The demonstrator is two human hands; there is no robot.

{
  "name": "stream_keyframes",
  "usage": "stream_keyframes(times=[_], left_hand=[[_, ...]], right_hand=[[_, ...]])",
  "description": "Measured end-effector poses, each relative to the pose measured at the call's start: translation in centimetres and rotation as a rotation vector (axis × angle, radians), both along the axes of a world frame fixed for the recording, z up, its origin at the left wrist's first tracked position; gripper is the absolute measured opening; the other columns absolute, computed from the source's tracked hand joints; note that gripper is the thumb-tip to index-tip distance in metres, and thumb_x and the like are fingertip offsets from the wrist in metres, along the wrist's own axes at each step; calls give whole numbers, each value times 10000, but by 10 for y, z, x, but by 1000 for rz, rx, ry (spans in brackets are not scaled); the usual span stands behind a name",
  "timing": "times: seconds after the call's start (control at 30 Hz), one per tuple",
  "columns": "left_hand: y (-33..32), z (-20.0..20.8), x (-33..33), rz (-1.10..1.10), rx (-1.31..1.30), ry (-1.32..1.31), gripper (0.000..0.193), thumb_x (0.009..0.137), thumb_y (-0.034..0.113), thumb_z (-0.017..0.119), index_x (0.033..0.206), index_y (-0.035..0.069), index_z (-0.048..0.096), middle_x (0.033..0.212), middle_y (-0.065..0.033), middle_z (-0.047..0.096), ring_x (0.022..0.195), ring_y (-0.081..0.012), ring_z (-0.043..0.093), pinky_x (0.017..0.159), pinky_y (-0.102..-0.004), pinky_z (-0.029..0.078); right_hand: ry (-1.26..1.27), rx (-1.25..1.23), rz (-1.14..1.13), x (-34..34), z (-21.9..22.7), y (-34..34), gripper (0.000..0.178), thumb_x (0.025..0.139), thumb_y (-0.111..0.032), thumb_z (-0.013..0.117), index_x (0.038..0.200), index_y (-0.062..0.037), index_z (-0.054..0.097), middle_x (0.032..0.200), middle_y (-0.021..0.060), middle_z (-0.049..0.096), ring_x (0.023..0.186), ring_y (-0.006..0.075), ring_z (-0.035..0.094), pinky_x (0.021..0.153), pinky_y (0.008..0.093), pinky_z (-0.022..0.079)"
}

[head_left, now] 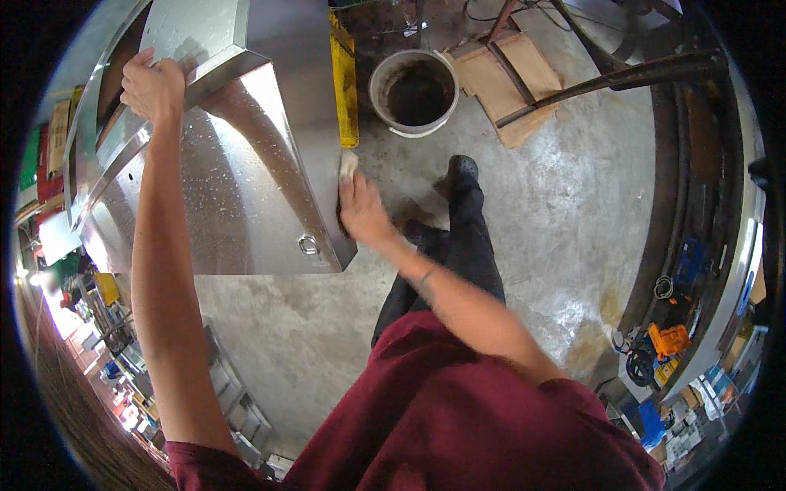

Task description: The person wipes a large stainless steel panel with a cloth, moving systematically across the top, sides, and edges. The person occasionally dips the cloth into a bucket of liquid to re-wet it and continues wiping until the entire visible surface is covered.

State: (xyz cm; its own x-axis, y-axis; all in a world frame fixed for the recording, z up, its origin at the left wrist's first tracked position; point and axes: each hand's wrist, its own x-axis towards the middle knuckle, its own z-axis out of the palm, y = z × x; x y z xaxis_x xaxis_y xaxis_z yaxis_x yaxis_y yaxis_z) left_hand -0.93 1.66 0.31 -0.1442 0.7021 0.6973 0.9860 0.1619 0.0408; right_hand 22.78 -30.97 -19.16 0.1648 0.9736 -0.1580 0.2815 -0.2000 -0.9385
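A large stainless steel box-like piece [237, 196] stands at the left, its sloped panel dotted with water drops and a small ring latch near its lower corner. My left hand [153, 88] is closed over the upper edge of this piece, fingers curled. Low at its right side, my right hand [366, 211] grips a pale, damp-looking cloth or sponge [349, 164] against the metal side face. Slight motion blur covers the right hand, and part of the pale thing is hidden by the fingers.
A bucket [413, 92] with dark contents stands ahead on the concrete floor, beside a yellow metal bar [345, 90]. Flattened cardboard [512, 78] lies under a dark metal frame. Orange tool [670, 340] and coiled cable [640, 367] sit at right; a ladder [241, 409] lies lower left.
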Motion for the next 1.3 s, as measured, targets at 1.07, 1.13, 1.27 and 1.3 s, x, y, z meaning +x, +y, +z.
stream_keyframes(times=[1.07,1.13,1.27,1.3], left_hand=[[-437,-5,-12,-96,-269,-1105,151,1052,-13,594,1201,-1,569,1132,-108,571,1061,-209,573,981,-341,475],[-506,-31,0,111,-499,-1111,149,1065,56,603,1207,13,591,1161,-128,618,1042,-239,602,950,-377,495],[-517,-68,-76,410,-430,-1418,180,1091,89,590,1251,8,579,1148,-127,637,1003,-198,602,892,-361,511],[-504,-66,-101,293,-479,-1393,166,1109,133,585,1214,5,593,1104,-122,653,946,-182,608,857,-337,514]], right_hand=[[-1044,922,490,-10,266,250,375,876,-200,757,1234,-103,698,994,74,617,966,282,603,823,474,481],[-1115,877,436,-22,260,249,350,877,-200,756,1206,-91,704,999,78,620,945,280,608,809,461,486],[-1259,863,326,-54,252,243,297,875,-195,750,1148,-83,720,985,85,616,882,285,613,773,450,494],[-1304,861,302,-64,254,242,295,874,-196,749,1146,-85,723,981,86,615,876,287,614,768,452,495]])
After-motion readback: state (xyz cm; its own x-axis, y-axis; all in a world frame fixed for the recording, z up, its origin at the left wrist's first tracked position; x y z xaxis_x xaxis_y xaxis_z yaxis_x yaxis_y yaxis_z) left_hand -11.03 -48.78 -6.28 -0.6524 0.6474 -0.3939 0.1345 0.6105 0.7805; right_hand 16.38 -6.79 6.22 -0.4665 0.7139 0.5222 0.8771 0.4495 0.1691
